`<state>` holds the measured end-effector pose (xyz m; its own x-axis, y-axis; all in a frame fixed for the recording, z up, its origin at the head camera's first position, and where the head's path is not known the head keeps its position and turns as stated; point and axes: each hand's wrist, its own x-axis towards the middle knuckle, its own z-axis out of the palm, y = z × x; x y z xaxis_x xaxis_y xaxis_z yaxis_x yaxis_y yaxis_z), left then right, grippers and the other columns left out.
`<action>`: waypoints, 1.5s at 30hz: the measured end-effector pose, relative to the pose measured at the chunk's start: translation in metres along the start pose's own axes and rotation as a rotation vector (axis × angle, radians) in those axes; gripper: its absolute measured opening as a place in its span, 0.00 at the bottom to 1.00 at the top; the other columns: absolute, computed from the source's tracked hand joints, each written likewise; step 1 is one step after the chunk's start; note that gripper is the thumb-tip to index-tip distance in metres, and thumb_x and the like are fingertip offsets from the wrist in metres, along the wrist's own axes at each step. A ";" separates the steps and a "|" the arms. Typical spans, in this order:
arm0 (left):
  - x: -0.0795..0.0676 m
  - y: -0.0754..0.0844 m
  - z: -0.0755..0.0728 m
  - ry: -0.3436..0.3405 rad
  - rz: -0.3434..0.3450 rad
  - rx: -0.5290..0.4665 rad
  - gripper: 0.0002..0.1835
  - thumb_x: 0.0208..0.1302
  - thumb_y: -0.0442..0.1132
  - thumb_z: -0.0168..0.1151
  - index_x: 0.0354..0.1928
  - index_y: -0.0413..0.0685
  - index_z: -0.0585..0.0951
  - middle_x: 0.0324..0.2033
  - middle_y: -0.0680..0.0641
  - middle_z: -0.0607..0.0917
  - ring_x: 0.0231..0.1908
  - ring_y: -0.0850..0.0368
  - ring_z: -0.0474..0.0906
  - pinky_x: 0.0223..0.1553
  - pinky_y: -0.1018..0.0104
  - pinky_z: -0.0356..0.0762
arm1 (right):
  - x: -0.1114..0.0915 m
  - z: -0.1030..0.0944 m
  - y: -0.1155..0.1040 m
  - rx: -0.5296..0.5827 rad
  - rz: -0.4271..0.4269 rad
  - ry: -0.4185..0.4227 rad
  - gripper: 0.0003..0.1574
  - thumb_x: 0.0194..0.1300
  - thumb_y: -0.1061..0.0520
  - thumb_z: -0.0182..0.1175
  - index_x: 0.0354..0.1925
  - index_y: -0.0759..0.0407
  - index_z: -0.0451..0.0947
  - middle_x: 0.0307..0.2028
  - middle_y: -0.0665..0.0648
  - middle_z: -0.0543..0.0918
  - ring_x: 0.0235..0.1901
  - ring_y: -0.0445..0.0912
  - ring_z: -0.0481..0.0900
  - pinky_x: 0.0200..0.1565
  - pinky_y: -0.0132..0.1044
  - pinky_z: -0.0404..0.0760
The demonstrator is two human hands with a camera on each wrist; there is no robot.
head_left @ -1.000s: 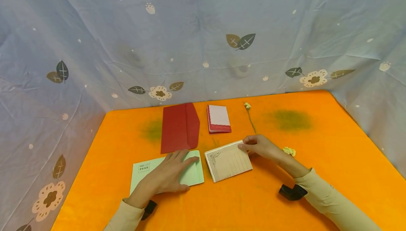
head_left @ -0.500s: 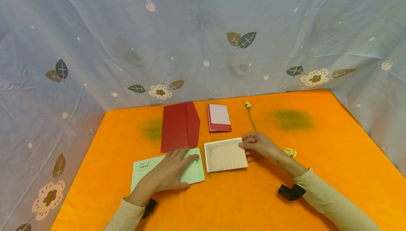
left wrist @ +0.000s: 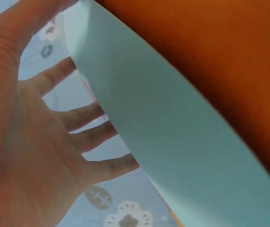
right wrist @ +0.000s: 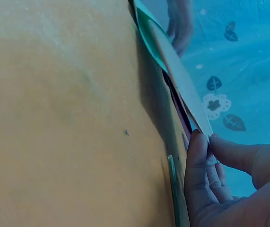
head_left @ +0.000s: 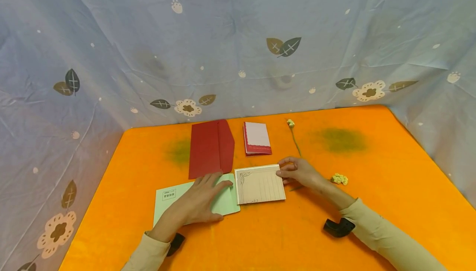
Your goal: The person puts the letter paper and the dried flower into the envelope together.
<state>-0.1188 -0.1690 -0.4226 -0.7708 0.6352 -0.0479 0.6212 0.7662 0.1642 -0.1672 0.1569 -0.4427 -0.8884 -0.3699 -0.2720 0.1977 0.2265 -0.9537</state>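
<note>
My left hand (head_left: pixel 198 203) lies spread over a pale green envelope (head_left: pixel 226 204), fingertips at its far edge and thumb at the near one. In the left wrist view the fingers are straight and apart, their tips against the envelope's (left wrist: pixel 149 109) edge. My right hand (head_left: pixel 301 174) pinches the right end of a cream lined card (head_left: pixel 260 185) with a scroll pattern in one corner. The card's left end overlaps the envelope's right end. In the right wrist view, the card (right wrist: pixel 184 90) reaches the envelope's bowed-out mouth (right wrist: pixel 149 38), thumb and forefinger gripping its near end.
Behind the envelope lies a red envelope (head_left: pixel 204 151), with a folded white and red card (head_left: pixel 257 138) beside it. A yellow flower (head_left: pixel 291 124) on a thin stem lies behind my right hand, and another yellow flower (head_left: pixel 339 179) partly under that forearm. Patterned cloth (head_left: pixel 238 48) encloses the orange table (head_left: pixel 282 238).
My right hand has moved left with the lined card, which has turned straighter and now overlaps the green envelope's right end. The left hand has stayed on the envelope.
</note>
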 end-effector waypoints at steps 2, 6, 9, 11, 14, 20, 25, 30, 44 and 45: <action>0.000 0.000 0.000 -0.001 -0.001 0.002 0.45 0.38 0.62 0.69 0.62 0.64 0.62 0.63 0.45 0.60 0.60 0.49 0.56 0.58 0.47 0.57 | 0.000 0.002 0.000 -0.002 0.003 -0.005 0.28 0.59 0.56 0.60 0.52 0.69 0.64 0.35 0.58 0.83 0.30 0.46 0.81 0.34 0.41 0.80; 0.000 0.000 0.000 0.005 0.002 0.002 0.45 0.38 0.62 0.70 0.61 0.64 0.62 0.63 0.45 0.60 0.60 0.49 0.57 0.58 0.47 0.57 | 0.001 0.006 0.002 0.005 0.013 -0.006 0.28 0.58 0.57 0.61 0.52 0.69 0.64 0.35 0.59 0.82 0.29 0.47 0.82 0.34 0.41 0.80; 0.000 0.000 0.001 0.009 0.005 0.002 0.45 0.37 0.62 0.70 0.61 0.64 0.63 0.62 0.46 0.60 0.60 0.49 0.56 0.58 0.47 0.57 | 0.002 0.009 0.003 0.010 0.009 -0.008 0.27 0.58 0.58 0.60 0.52 0.70 0.64 0.35 0.60 0.82 0.30 0.48 0.82 0.34 0.41 0.80; 0.001 0.000 0.001 0.013 0.010 0.003 0.45 0.37 0.62 0.70 0.61 0.63 0.63 0.62 0.46 0.60 0.60 0.49 0.57 0.58 0.47 0.57 | 0.002 0.011 0.003 0.013 0.009 -0.006 0.27 0.58 0.59 0.60 0.52 0.71 0.64 0.35 0.61 0.82 0.30 0.49 0.82 0.34 0.41 0.80; 0.001 0.000 0.001 0.016 0.017 0.002 0.45 0.37 0.61 0.70 0.61 0.63 0.63 0.62 0.46 0.60 0.60 0.50 0.56 0.58 0.47 0.57 | 0.002 0.014 0.002 0.016 0.013 -0.001 0.26 0.58 0.61 0.60 0.51 0.71 0.65 0.34 0.61 0.82 0.29 0.48 0.81 0.34 0.41 0.81; 0.001 0.000 0.000 0.025 0.029 -0.008 0.45 0.36 0.61 0.71 0.60 0.64 0.64 0.61 0.45 0.61 0.60 0.49 0.57 0.58 0.45 0.58 | 0.004 0.019 0.001 0.026 0.004 -0.016 0.24 0.58 0.62 0.60 0.50 0.72 0.66 0.34 0.62 0.81 0.28 0.48 0.81 0.35 0.41 0.81; 0.001 0.001 -0.001 0.022 0.035 -0.013 0.45 0.37 0.60 0.71 0.60 0.63 0.64 0.61 0.44 0.61 0.60 0.47 0.57 0.58 0.44 0.57 | 0.005 0.021 0.000 0.022 -0.005 -0.016 0.23 0.58 0.64 0.59 0.51 0.73 0.66 0.33 0.62 0.81 0.27 0.48 0.80 0.34 0.41 0.81; 0.001 0.001 -0.001 0.017 0.035 -0.014 0.44 0.38 0.60 0.71 0.61 0.63 0.64 0.62 0.43 0.60 0.61 0.46 0.56 0.58 0.43 0.56 | 0.004 0.021 -0.001 -0.002 -0.002 0.010 0.22 0.58 0.67 0.58 0.50 0.73 0.66 0.32 0.62 0.81 0.26 0.47 0.80 0.32 0.40 0.81; 0.002 0.002 -0.002 0.008 0.034 -0.012 0.44 0.38 0.61 0.70 0.61 0.63 0.64 0.62 0.44 0.60 0.61 0.47 0.56 0.59 0.45 0.55 | 0.005 0.027 -0.004 0.013 -0.042 -0.018 0.23 0.58 0.66 0.59 0.51 0.74 0.67 0.32 0.63 0.81 0.27 0.48 0.81 0.33 0.42 0.81; 0.001 0.002 -0.002 0.008 0.034 -0.011 0.44 0.38 0.61 0.70 0.61 0.63 0.64 0.62 0.44 0.60 0.61 0.47 0.56 0.59 0.45 0.55 | 0.005 0.029 -0.005 0.031 -0.044 -0.032 0.23 0.58 0.66 0.58 0.51 0.74 0.67 0.33 0.64 0.81 0.28 0.48 0.81 0.34 0.42 0.81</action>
<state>-0.1189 -0.1667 -0.4200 -0.7501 0.6605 -0.0345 0.6459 0.7428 0.1762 -0.1610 0.1278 -0.4433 -0.8827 -0.4079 -0.2331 0.1718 0.1816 -0.9682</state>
